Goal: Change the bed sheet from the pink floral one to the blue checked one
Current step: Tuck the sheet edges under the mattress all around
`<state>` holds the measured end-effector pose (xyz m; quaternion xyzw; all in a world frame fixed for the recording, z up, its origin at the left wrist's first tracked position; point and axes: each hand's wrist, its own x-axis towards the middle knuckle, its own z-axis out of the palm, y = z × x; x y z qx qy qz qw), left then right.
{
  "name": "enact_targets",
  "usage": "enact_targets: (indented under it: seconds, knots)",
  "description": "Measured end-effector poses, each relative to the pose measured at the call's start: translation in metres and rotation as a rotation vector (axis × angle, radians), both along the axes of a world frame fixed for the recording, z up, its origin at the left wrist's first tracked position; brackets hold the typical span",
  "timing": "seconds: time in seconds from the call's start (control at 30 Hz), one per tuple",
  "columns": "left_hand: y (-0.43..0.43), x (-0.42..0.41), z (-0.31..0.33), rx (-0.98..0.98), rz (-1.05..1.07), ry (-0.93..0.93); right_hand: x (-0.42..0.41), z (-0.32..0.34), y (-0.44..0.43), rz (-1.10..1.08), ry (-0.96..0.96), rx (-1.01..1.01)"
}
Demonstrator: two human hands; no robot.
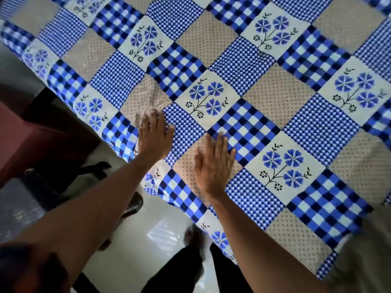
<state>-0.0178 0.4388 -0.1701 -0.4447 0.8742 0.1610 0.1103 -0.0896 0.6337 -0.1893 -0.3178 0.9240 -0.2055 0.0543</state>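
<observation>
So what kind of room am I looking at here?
Most likely a bedroom in a home. A blue checked patchwork sheet lies spread wide and drapes over an edge, with the left hand and right hand flat on it; a glossy pale floor and dark wooden furniture stand beside.

Bare forearms [95, 199], apparently black trousers [179, 271]

A glossy white tiled floor [131, 256] catches a pale patch of reflected light [163, 231]. At left stands a dark reddish-brown piece of wooden furniture [42, 132]. Just below it, a black, strap-like object [93, 168] lies on the tiles. Nearer the middle rests a small dark ribbed item [133, 205], too blurred to identify.
</observation>
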Motion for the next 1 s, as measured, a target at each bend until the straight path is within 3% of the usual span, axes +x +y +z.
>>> enact_targets:
  seconds: [0.3,0.43,0.53,0.6,0.73,0.8,0.9,1.0]
  knots:
    - [-0.06,0.036,0.001,-0.038,0.07,-0.017,-0.001,-0.005,-0.001,-0.01,0.069,0.102]
    - [-0.074,0.056,0.01,-0.029,-0.083,0.058,-0.004,0.003,-0.026,-0.178,-0.061,0.116]
    - [-0.099,0.083,0.011,-0.008,0.006,0.126,0.005,0.003,-0.075,-0.271,-0.071,0.111]
    - [-0.126,0.1,0.012,0.009,-0.002,0.116,0.027,0.002,-0.117,-0.206,-0.038,0.144]
    - [-0.171,0.118,0.004,-0.012,-0.144,-0.009,0.099,0.01,-0.18,0.228,-0.06,0.156]
    - [-0.176,0.119,0.003,-0.056,-0.158,-0.073,0.117,0.012,-0.193,0.274,-0.067,0.112]
    - [-0.185,0.121,0.006,-0.086,0.016,-0.164,0.116,0.017,-0.197,0.204,-0.143,0.038]
    - [-0.203,0.108,0.021,-0.015,0.2,-0.046,0.09,0.023,-0.198,0.091,-0.131,-0.095]
